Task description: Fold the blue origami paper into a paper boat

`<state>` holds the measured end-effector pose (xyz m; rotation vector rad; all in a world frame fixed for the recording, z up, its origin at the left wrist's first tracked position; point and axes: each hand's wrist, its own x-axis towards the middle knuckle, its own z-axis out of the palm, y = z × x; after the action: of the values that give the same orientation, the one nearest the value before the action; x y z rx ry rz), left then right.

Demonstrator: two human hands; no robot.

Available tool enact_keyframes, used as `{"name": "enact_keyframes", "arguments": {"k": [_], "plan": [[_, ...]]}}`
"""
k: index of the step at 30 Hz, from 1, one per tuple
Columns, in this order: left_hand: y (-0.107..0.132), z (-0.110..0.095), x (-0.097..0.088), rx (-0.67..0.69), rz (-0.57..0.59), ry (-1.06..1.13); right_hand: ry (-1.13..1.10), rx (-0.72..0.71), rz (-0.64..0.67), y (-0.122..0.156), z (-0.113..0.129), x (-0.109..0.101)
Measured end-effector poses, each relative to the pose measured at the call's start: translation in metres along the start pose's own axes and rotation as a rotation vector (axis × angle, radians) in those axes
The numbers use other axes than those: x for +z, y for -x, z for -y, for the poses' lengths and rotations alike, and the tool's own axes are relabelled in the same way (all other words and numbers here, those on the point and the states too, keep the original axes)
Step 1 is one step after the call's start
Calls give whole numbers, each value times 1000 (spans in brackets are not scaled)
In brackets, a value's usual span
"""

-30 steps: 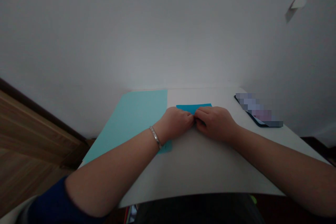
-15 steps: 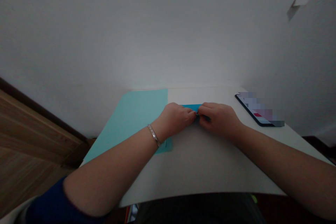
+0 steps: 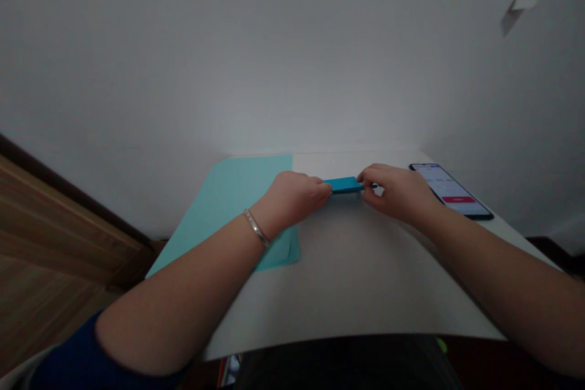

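A flat blue strip that looks like folded paper (image 3: 343, 184) is held between my hands, just above the white table. My left hand (image 3: 299, 195) is closed, with thumb and fingers pinching the strip's left end. At its right end, my right hand (image 3: 395, 189) pinches the edge between thumb and fingertips. Part of each end is hidden by the fingers. Light teal sheets (image 3: 247, 186) lie to the left, partly under my left forearm, which wears a silver bracelet (image 3: 256, 228).
A phone (image 3: 457, 192) with a lit screen lies on the white table (image 3: 356, 292) at the right, partly behind my right hand. A pale wall (image 3: 292, 61) rises behind the table. Wooden panelling (image 3: 55, 256) stands at the left.
My hands have moved apart, the left one leftward and the right one rightward. More of the blue strip shows between them, and it sits slightly higher.
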<state>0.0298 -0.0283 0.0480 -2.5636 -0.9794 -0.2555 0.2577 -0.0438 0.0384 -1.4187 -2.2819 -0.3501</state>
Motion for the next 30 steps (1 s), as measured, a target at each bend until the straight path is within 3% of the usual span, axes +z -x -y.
{"name": "enact_keyframes", "arguments": {"k": [7, 14, 18, 22, 30], "plan": [[2, 6, 3, -26, -11, -13, -1, 99, 23, 1, -14, 5], [2, 6, 4, -12, 7, 7, 42, 108, 63, 0, -16, 4], [3, 7, 6, -31, 12, 33, 53, 146, -7, 2, -14, 2], [3, 6, 8, -29, -9, 74, -28, -20, -71, 4, -5, 0], [2, -3, 7, 59, -187, 79, 109, -244, -113, 3, 15, 0]]}}
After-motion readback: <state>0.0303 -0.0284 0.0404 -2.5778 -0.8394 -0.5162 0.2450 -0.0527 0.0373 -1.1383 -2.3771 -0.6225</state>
